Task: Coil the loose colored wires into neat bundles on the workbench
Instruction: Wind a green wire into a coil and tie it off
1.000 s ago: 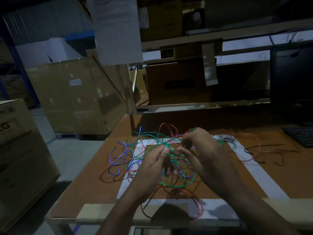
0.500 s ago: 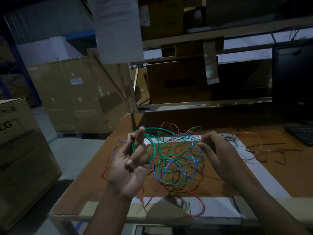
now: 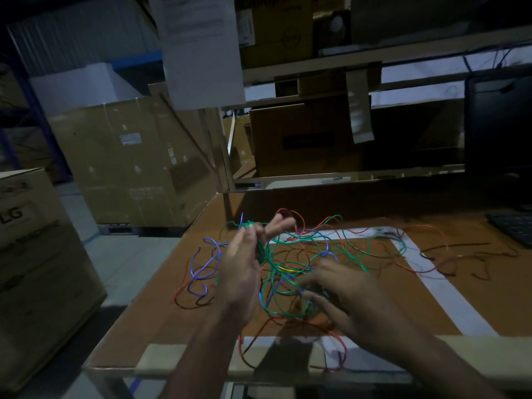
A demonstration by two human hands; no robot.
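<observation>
Left hand (image 3: 244, 272) raised above the surface (image 3: 178, 321), grip pinching green strands of the wire tangle (image 3: 290, 272) mid-surface, right hand (image 3: 342, 298) low in it, grip unclear; best: draw one colour free slowly before looping.

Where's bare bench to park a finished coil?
Free: the brown strip at the workbench left edge, nearer than the blue wires; also the far strip under the shelf. Crowded: the centre tangle around the left hand and right hand, and dark wires by the keyboard.
</observation>
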